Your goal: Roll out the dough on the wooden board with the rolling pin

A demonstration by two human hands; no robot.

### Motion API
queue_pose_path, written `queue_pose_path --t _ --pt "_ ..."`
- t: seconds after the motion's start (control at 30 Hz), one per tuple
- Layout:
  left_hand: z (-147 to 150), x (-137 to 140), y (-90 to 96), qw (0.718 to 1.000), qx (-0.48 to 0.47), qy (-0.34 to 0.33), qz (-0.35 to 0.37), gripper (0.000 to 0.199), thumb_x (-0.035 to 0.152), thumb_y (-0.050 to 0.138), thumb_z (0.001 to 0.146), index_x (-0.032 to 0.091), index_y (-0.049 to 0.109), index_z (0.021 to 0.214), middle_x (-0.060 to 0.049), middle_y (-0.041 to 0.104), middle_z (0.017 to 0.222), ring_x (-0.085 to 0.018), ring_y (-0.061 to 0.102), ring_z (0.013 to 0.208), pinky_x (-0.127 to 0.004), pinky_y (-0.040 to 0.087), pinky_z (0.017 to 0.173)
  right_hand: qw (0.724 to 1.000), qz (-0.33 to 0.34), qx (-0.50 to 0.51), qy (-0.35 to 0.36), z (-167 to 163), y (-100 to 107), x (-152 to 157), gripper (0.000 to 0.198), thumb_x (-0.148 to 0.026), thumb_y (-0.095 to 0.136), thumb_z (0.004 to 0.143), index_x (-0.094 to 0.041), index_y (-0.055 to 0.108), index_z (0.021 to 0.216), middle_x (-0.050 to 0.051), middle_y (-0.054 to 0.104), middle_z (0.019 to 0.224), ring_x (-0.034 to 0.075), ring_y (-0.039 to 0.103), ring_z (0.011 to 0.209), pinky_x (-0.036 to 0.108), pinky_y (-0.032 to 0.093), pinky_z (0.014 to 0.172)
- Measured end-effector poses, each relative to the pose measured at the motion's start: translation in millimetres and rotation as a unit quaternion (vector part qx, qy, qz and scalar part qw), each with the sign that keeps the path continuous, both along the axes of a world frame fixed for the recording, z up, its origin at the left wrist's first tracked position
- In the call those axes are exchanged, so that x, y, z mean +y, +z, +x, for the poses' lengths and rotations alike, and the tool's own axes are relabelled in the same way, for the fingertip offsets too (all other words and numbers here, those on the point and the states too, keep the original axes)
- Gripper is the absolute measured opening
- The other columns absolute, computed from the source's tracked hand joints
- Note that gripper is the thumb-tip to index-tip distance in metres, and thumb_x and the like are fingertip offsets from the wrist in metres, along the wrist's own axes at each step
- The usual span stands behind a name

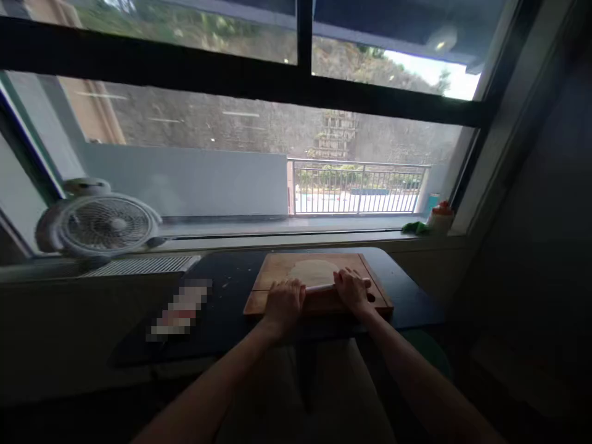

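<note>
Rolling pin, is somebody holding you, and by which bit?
Yes, the rolling pin is held near both ends: the left hand on the left part, the right hand near the right end. The middle is bare.

The window (272,129) glares bright above dim surroundings

dark table (226,327) bearing wooden board (272,269), pixelated item (182,309)
</note>
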State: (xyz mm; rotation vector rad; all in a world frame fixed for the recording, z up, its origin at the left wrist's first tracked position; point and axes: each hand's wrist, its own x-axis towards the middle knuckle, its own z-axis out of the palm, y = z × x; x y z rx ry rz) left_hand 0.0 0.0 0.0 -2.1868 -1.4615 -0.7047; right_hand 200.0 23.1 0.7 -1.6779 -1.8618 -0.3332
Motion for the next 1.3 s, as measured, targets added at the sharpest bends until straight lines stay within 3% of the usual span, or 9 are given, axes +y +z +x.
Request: queue_pose_path --t 0.17,0.37,0.5,0.67,0.83,0.97,1.1,1.3 --pt "-4.8 4.3 0.4 0.999 0.023 -0.013 -0.021 0.036 0.035 0.027 0.093 0.016 0.057 0.085 -0.008 0.064 0.074 -0.023 0.059 0.073 -0.039 0.035 0.079 0.999 -0.053 -0.011 0.008 5.5 0.6 -8.3 0.034 -0.033 0.031 0.093 -0.019 0.06 0.082 0.005 0.063 0.092 0.016 0.054 0.092 0.024 0.032 0.082" --pt "-6.3 60.4 18.0 0.993 -0.003 0.043 -0.11 0.036 0.033 0.028 0.091 0.017 0.06 0.094 -0.009 0.068 0.087 -0.021 0.063 0.081 -0.035 0.038 0.079 0.991 -0.128 0.003 -0.029 2.7 14.0 48.2 0.044 -0.037 0.028 0.092 -0.017 0.066 0.084 0.009 0.067 0.085 0.018 0.061 0.079 0.025 0.038 0.068" --pt "-4.1 87.7 15.7 0.986 -0.025 0.095 -0.131 0.04 0.033 0.024 0.092 0.017 0.061 0.092 -0.009 0.069 0.084 -0.022 0.064 0.081 -0.036 0.041 0.076 0.984 -0.172 0.011 -0.051 1.6 22.0 76.6 0.042 -0.04 0.034 0.089 -0.015 0.068 0.084 0.011 0.068 0.085 0.019 0.063 0.08 0.024 0.039 0.066" --pt "-3.8 69.5 6.2 0.987 -0.026 0.106 -0.12 0.041 0.034 0.025 0.091 0.016 0.061 0.09 -0.01 0.067 0.087 -0.024 0.062 0.085 -0.037 0.04 0.078 0.981 -0.178 0.017 -0.074 0.0 18.9 56.7 0.047 -0.043 0.031 0.09 -0.016 0.069 0.084 0.011 0.068 0.085 0.019 0.063 0.081 0.025 0.04 0.068" --pt "-9.2 28.3 3.7 0.992 -0.019 0.081 -0.097 0.038 0.033 0.027 0.091 0.015 0.06 0.089 -0.01 0.066 0.084 -0.023 0.061 0.082 -0.036 0.04 0.078 0.986 -0.135 0.019 -0.094 -1.4 10.7 6.9 0.051 -0.04 0.022 0.093 -0.017 0.067 0.086 0.01 0.068 0.091 0.018 0.061 0.089 0.025 0.038 0.075" --pt "-12.8 10.6 3.0 0.996 -0.008 0.05 -0.076 0.036 0.031 0.027 0.09 0.016 0.06 0.088 -0.009 0.065 0.082 -0.023 0.061 0.081 -0.035 0.041 0.077 0.991 -0.086 0.014 -0.099 -0.7 5.0 -17.3 0.049 -0.04 0.021 0.094 -0.021 0.065 0.084 0.006 0.067 0.094 0.017 0.059 0.094 0.025 0.037 0.077" --pt "-11.2 16.9 7.9 0.992 0.0 0.068 -0.11 0.041 0.031 0.026 0.09 0.015 0.063 0.085 -0.01 0.067 0.082 -0.023 0.062 0.081 -0.036 0.041 0.077 0.987 -0.125 0.012 -0.103 -1.8 8.0 -10.7 0.05 -0.041 0.021 0.093 -0.021 0.067 0.085 0.007 0.068 0.091 0.018 0.061 0.089 0.026 0.038 0.074" --pt "-3.9 61.6 23.3 0.983 -0.011 0.104 -0.153 0.048 0.033 0.022 0.09 0.014 0.066 0.088 -0.013 0.069 0.087 -0.024 0.063 0.086 -0.037 0.041 0.082 0.977 -0.195 0.007 -0.089 -0.7 22.0 37.0 0.046 -0.041 0.03 0.089 -0.017 0.069 0.09 0.013 0.068 0.092 0.02 0.062 0.086 0.026 0.04 0.072"
